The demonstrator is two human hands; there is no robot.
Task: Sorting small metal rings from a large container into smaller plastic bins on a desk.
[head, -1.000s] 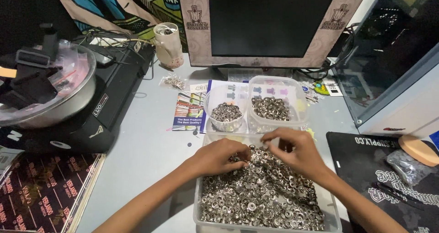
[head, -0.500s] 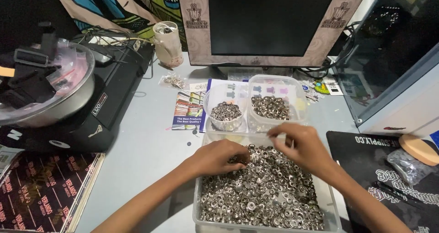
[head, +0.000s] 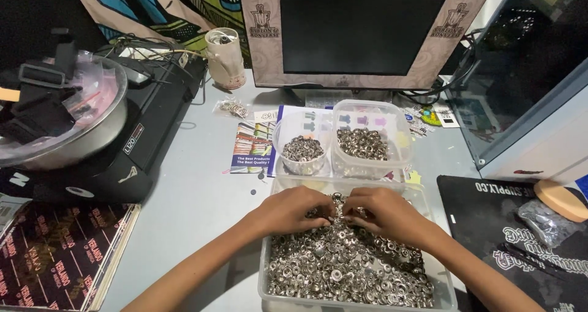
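A large clear plastic tray (head: 264, 287) near the table's front edge is filled with several small silver metal rings (head: 343, 269). Both of my hands rest on the far part of that pile. My left hand (head: 293, 211) and my right hand (head: 387, 215) curl inward, and their fingertips meet at the middle, pinching small rings. Just beyond the tray stand a round clear cup (head: 302, 148) with shiny rings and a square clear tub (head: 367, 141) with darker metal pieces.
A dark monitor (head: 367, 30) stands at the back. At the left, a black machine (head: 141, 146) carries a metal bowl (head: 67, 134). Printed leaflets (head: 252, 148) lie beside the cup, a black printed mat (head: 520, 238) lies at right, and a taped jar (head: 225, 57) stands behind.
My right hand has come back from the tray's far edge near the small tubs toward my left hand. The fingertips of both hands now meet over the pile.
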